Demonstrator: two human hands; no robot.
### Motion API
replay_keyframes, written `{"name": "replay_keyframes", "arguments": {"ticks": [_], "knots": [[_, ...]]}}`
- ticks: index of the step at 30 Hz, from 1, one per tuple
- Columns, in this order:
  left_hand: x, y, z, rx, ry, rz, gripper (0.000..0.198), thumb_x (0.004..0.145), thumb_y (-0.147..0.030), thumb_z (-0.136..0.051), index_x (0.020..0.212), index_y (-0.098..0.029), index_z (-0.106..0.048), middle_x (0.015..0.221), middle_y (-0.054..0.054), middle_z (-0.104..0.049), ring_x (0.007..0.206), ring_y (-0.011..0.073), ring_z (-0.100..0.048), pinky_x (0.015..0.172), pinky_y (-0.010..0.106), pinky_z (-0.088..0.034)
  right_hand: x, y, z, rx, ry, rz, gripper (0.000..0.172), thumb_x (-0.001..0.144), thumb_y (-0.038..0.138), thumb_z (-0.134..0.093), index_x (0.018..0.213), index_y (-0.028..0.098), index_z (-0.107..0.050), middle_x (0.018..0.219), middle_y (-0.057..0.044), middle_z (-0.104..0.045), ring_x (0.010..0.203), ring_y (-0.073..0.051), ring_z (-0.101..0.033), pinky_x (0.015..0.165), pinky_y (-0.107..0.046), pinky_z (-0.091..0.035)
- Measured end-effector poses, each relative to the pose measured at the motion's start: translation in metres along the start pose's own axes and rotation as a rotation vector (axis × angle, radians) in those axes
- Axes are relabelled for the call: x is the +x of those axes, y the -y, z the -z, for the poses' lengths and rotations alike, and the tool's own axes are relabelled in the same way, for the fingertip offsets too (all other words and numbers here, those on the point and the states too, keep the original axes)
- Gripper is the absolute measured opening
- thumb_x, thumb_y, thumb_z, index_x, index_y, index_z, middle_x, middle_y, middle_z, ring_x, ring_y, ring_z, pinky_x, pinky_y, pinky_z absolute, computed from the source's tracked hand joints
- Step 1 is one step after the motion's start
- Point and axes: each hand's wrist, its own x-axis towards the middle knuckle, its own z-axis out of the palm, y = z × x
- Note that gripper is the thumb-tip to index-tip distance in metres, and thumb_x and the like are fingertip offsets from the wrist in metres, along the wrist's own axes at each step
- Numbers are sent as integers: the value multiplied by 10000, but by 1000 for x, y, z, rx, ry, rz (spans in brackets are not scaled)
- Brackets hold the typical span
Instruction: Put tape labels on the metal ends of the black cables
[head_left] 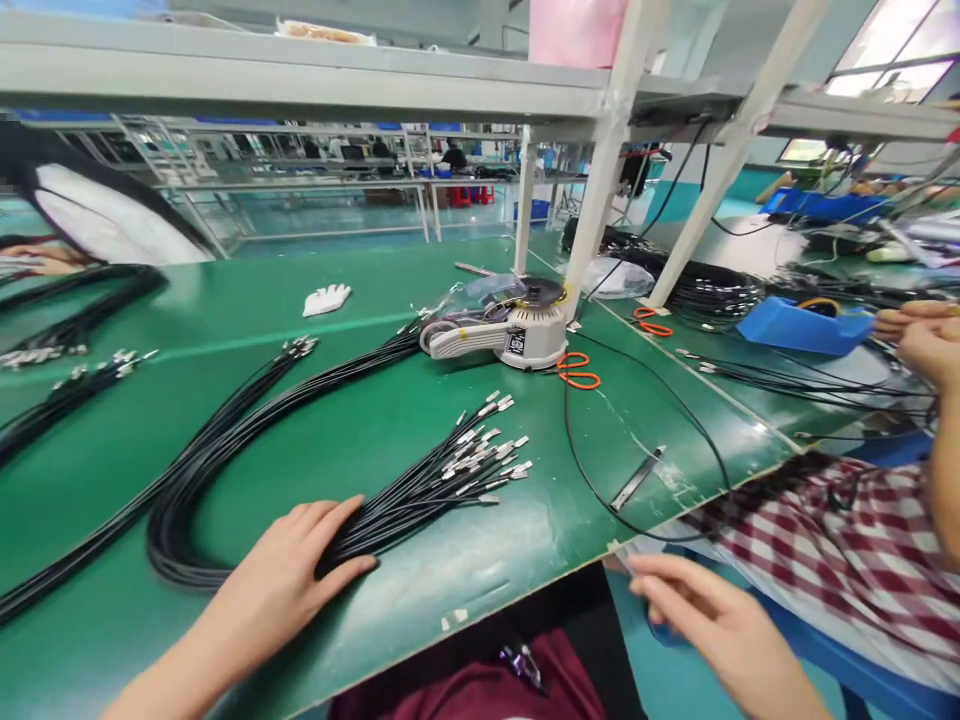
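Observation:
My left hand (289,575) lies flat on a bundle of black cables (420,490), fingers stretched out and pressing it to the green table (352,420). The cables end in silver metal terminals (487,450) that fan out toward the right. The bundle loops back to the left in a long curve (172,530). My right hand (709,610) hovers off the table's front edge, fingers loosely apart and holding nothing I can make out. A single thin black cable (660,400) curves across the table near it.
A tape dispenser (510,330) stands mid-table with orange scissors (577,370) beside it. A white glove (326,298) lies farther back. A person in a red checked shirt (840,540) sits at my right, hands (919,335) raised. More cable bundles (67,390) lie left.

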Motion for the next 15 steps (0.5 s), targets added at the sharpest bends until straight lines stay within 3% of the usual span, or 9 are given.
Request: {"name": "replay_keyframes", "arguments": {"ticks": [3,7,11,15], "knots": [[19,-13,-4,-13,-19,-58,523,842,-556,-434,1204,-202,-563,1049,87,-640,942,245,-602,844,360,-486,18,-2,34,-187,-165,182,287,793,468,-594,942,249,-704,1064,-55,-666,1023,-239,-581,910,-329,-430],[29,0,-18,-82,-81,-19,448,840,-568,-397,1136,-292,-588,938,25,-670,870,258,-623,776,403,-515,48,10,56,-338,-277,377,270,854,429,-506,920,242,-689,1039,-47,-654,971,-204,-589,865,-306,-442],[32,21,-32,-185,-105,38,393,806,-610,-429,1091,-383,-576,955,-45,-683,886,261,-629,818,452,-505,77,27,50,-556,-289,255,330,847,485,-480,1023,268,-655,860,-12,-661,754,-185,-612,703,-310,-467],[33,6,-23,-175,-72,49,429,755,-616,-511,1090,-361,-590,1001,-18,-671,922,263,-622,839,425,-510,96,31,34,-775,-252,155,419,804,501,-512,1130,252,-599,836,-12,-654,764,-214,-623,688,-334,-459]]}}
